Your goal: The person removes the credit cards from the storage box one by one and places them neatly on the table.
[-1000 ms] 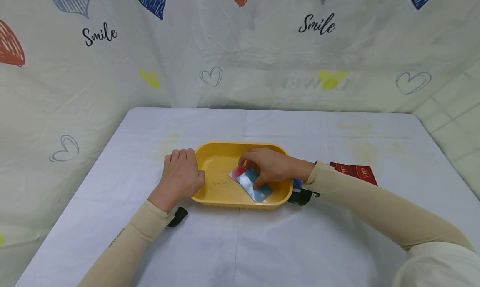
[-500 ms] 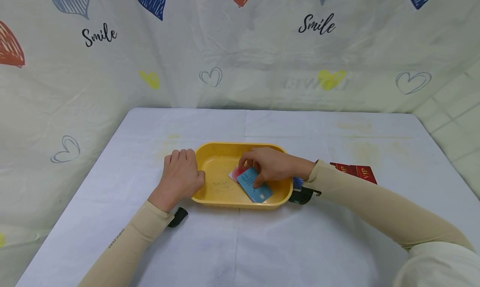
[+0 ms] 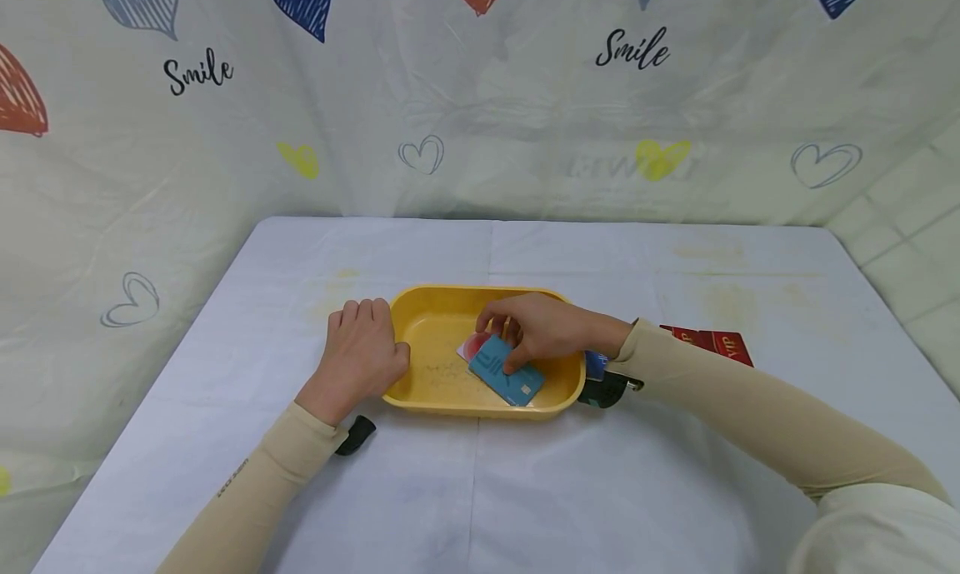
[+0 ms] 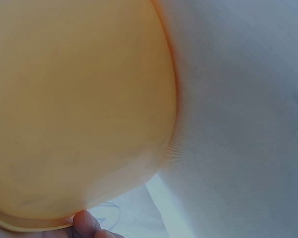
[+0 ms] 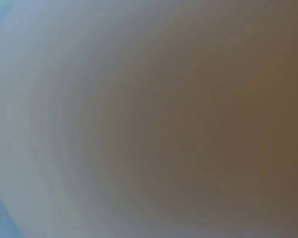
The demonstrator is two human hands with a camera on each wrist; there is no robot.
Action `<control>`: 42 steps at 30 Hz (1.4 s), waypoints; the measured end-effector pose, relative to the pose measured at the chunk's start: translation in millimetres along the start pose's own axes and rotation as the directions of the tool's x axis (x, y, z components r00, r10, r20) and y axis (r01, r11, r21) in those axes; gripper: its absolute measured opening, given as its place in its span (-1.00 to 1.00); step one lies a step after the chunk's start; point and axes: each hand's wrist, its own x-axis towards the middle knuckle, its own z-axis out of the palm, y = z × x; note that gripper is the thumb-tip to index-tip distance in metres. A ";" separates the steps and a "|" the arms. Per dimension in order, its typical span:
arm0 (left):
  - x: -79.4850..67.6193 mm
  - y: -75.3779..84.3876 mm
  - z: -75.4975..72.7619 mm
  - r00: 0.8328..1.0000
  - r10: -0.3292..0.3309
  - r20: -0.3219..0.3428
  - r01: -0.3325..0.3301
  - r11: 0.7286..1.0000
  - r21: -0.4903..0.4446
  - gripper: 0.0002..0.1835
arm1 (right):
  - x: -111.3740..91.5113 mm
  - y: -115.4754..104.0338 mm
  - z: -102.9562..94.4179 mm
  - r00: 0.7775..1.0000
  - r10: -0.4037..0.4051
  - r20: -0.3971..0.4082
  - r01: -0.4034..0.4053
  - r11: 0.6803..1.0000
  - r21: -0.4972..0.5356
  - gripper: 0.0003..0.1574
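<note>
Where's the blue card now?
Head view: the blue card is in the right half of the yellow tray, under the right hand, partly covering a pinkish card.

Pink card (image 3: 473, 346) partly hidden; right wrist view blurred.

Backdrop (image 3: 510, 74): pale, creased sheet behind the worktop (image 3: 600, 499)
Lettering (image 3: 632, 49): black "Smile", printed twice
Yellow hearts (image 3: 662, 159): two low on the sheet, well apart
Dark blue heart (image 3: 302, 3): upper left, scribble-filled
Cover: white cloth with a lengthwise crease
Stains (image 3: 716, 303): faint, yellowish, far right
Red VIP card (image 3: 722, 346): flat at right, partly hidden
Tile-like pattern (image 3: 926, 224): pale, right edge
</note>
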 end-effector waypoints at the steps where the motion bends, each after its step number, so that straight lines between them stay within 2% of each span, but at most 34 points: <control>1: 0.1 0.0 0.1 1.000 -0.001 0.000 0.001 1.000 0.000 -0.79 | 0.0 0.1 -0.2 1.000 0.001 0.003 -0.001 1.000 0.012 -0.37; 7: -0.1 0.4 -0.5 1.000 -0.002 0.004 0.002 1.000 -0.002 -0.80 | 0.4 1.7 -0.6 1.000 0.012 0.028 -0.013 0.999 0.043 -0.43; 14: 0.5 0.5 -0.8 1.000 0.002 -0.002 -0.002 1.000 -0.002 -0.80 | -0.2 2.4 -1.2 0.999 -0.003 0.032 0.002 1.000 0.031 -0.53; 21: 0.4 0.8 -1.5 1.000 0.005 -0.005 -0.005 1.000 -0.001 -0.80 | -0.6 2.7 -1.5 0.999 0.003 0.042 -0.005 0.999 0.046 -0.53; 29: 0.0 1.2 -2.3 1.000 0.006 0.000 -0.006 1.000 -0.007 -0.82 | -4.0 -0.2 -2.5 0.996 0.022 0.086 -0.039 0.979 0.201 -0.51; 42: -0.9 1.2 -0.4 1.000 -0.004 0.002 0.004 1.000 -0.001 -0.82 | -4.3 1.3 -2.9 0.997 -0.027 0.069 0.006 0.957 0.290 -0.56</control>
